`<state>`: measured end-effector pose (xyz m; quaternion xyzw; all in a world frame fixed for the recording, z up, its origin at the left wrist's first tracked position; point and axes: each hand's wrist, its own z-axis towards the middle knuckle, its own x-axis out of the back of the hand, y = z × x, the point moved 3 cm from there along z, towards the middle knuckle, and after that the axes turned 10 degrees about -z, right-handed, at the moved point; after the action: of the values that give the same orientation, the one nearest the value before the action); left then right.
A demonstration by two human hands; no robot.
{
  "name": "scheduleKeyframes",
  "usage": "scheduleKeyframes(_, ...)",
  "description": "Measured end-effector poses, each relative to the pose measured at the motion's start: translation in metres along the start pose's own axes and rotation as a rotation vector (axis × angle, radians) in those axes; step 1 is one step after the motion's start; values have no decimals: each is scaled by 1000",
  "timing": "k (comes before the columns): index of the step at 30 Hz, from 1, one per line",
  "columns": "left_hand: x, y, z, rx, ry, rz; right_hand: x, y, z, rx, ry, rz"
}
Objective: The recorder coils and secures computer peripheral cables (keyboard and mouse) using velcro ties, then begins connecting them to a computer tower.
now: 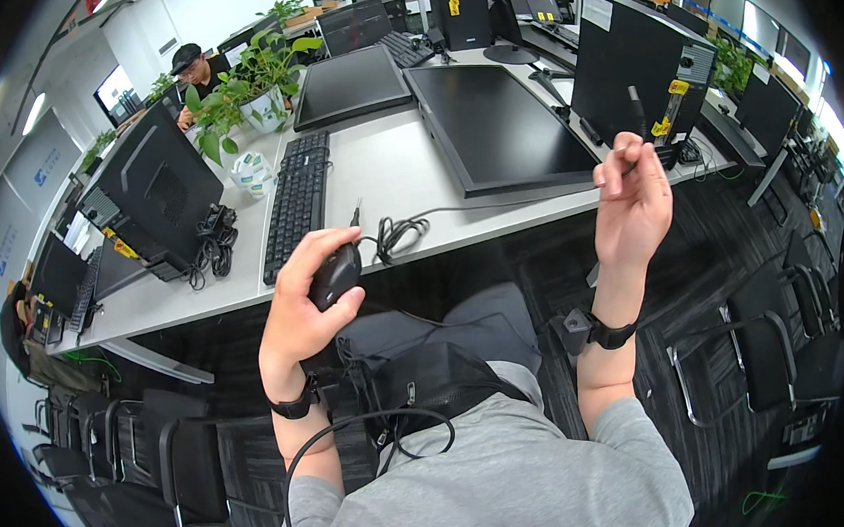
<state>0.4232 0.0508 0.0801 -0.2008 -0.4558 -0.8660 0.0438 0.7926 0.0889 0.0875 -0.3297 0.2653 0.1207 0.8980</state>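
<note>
In my left hand (313,293) is a black computer mouse (337,275), held just over the front edge of the desk. My right hand (633,203) is raised at the right, its fingertips pinching a black cable plug (637,110) that points upward, in front of a computer tower. A thin black cable (398,234) lies partly coiled on the desk beside the mouse and runs right toward my right hand. A black keyboard (300,193) stands left of the coil, and a dark flat monitor (501,128) lies face up behind the cable.
A second monitor (356,85) lies behind the keyboard. Black towers stand at left (158,185) and right (636,71). A potted plant (264,111), a white patterned object (253,174) and bundled cables (215,242) are near the left tower. A person (197,73) sits beyond; chairs (757,353) stand right.
</note>
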Motion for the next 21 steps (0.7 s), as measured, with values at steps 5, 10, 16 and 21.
scheduleKeyframes(5,23,-12,-6,63,250,-75,48,-12,15,122,172,69)
scheduleKeyframes(10,48,-20,-9,66,518,-164,103,-28,29,203,287,105)
scheduleKeyframes(16,75,-35,-13,146,761,-33,197,-66,37,231,349,89)
scheduleKeyframes(21,125,-60,-33,176,864,92,346,-135,48,281,488,-125)
